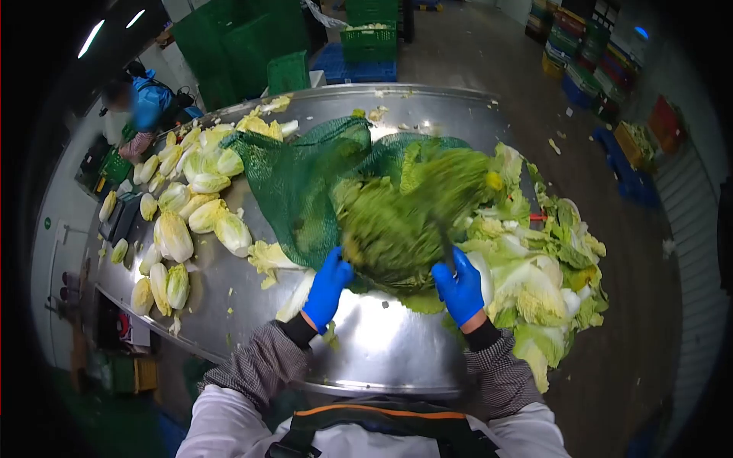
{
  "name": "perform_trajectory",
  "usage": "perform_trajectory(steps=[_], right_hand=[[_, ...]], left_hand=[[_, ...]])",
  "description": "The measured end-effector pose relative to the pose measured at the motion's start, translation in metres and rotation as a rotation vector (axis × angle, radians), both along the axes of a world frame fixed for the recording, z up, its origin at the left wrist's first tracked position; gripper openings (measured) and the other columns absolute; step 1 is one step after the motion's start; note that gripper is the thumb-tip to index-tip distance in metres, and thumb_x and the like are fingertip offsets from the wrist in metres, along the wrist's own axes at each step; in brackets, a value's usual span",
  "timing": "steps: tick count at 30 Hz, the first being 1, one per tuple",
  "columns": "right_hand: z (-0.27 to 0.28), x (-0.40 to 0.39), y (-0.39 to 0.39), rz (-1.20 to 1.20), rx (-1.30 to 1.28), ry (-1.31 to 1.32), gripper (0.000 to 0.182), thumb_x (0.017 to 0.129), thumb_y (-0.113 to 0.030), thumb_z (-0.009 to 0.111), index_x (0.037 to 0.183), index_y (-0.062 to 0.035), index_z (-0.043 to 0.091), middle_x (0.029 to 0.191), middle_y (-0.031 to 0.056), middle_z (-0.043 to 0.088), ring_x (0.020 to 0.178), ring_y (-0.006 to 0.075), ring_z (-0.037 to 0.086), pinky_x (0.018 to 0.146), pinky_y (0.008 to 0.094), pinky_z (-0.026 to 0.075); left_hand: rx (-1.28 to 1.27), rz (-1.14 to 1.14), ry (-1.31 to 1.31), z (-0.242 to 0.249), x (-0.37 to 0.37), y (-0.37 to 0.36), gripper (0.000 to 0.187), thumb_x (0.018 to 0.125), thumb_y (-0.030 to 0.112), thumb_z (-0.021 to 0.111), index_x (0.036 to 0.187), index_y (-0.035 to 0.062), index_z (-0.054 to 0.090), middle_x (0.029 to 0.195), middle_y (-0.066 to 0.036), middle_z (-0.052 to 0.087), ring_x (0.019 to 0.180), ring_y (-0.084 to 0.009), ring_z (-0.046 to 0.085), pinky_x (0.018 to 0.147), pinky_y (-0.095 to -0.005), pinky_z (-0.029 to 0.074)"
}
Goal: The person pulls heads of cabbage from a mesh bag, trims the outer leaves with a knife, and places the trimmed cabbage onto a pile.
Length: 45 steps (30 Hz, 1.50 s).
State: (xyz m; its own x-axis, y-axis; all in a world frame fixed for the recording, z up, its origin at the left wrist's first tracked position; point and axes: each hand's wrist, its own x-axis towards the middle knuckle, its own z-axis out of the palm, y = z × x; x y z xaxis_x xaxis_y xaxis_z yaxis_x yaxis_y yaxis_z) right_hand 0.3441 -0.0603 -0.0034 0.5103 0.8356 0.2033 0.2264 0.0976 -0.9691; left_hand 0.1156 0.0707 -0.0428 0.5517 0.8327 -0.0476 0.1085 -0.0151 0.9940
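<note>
Fingers of your right hand (459,288) are gripping one dark blade-like tool (445,246); your left hand's (327,288) are curling, contact unclear. One steel table (382,336) is bearing one green net (294,191), one leaf pile (534,282) rightward, one blurred leafy mass (397,221) between your hands, apparently unstripped, and over a dozen pale heads (174,237) leftward, apparently stripped, overlapping beyond exact count.

Green leafy cabbage (405,221), motion-blurred, beside green mesh net (286,179), over metal table (382,336).
</note>
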Motion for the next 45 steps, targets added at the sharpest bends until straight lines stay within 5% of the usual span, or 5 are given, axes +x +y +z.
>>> perform_trajectory(steps=[2, 7, 16, 25, 45], right_hand=[[0.005, -0.006, -0.026, 0.084, 0.104, -0.320, 0.031, 0.088, -0.026, 0.064, 0.107, -0.0010, 0.061, 0.068, 0.0008, 0.055, 0.048, 0.0065, 0.047, 0.049, 0.0201, 0.041], [-0.030, 0.003, -0.080, -0.020, -0.032, 0.625, 0.021, 0.096, -0.019, 0.047, 0.104, -0.0024, 0.058, 0.066, -0.0014, 0.052, 0.050, 0.0029, 0.044, 0.045, 0.0186, 0.036], [-0.080, 0.015, -0.112, 0.014, -0.322, 0.302, 0.026, 0.086, -0.009, 0.055, 0.112, -0.0111, 0.051, 0.086, 0.0029, 0.055, 0.064, 0.0094, 0.052, 0.050, 0.0237, 0.048], [-0.061, 0.028, -0.115, -0.075, -0.688, -0.231, 0.029, 0.094, -0.029, 0.043, 0.118, -0.0143, 0.048, 0.095, 0.0206, 0.062, 0.084, 0.0382, 0.061, 0.071, 0.0462, 0.049], [-0.130, 0.028, -0.057, -0.064, -0.820, -0.487, 0.018, 0.086, -0.016, 0.051, 0.100, -0.0051, 0.054, 0.087, 0.0228, 0.064, 0.080, 0.0411, 0.062, 0.071, 0.0495, 0.049]], left_hand=[[-0.591, -0.028, -0.186, 0.014, -0.017, 0.007, 0.065, 0.095, 0.054, 0.038, 0.138, 0.0048, 0.038, 0.115, -0.006, 0.058, 0.102, -0.0178, 0.057, 0.088, -0.0303, 0.045], [-0.062, -0.033, 0.101, 0.036, -0.041, 0.019, 0.075, 0.088, 0.052, 0.054, 0.141, 0.0031, 0.033, 0.135, -0.015, 0.045, 0.123, -0.0247, 0.045, 0.099, -0.0368, 0.038], [0.616, -0.189, 0.683, 0.003, 0.023, -0.088, 0.132, 0.047, 0.056, 0.085, 0.144, -0.0019, 0.016, 0.139, -0.032, 0.028, 0.127, -0.0473, 0.033, 0.106, -0.0473, 0.031], [0.317, -0.299, 0.459, -0.036, 0.003, -0.038, 0.125, 0.055, 0.040, 0.088, 0.147, 0.0043, 0.011, 0.135, -0.024, 0.033, 0.128, -0.0371, 0.034, 0.108, -0.0418, 0.028], [0.505, -0.448, 0.525, -0.038, -0.005, -0.038, 0.118, 0.061, 0.042, 0.084, 0.146, 0.0015, 0.013, 0.135, -0.026, 0.031, 0.125, -0.0409, 0.032, 0.107, -0.0442, 0.028]])
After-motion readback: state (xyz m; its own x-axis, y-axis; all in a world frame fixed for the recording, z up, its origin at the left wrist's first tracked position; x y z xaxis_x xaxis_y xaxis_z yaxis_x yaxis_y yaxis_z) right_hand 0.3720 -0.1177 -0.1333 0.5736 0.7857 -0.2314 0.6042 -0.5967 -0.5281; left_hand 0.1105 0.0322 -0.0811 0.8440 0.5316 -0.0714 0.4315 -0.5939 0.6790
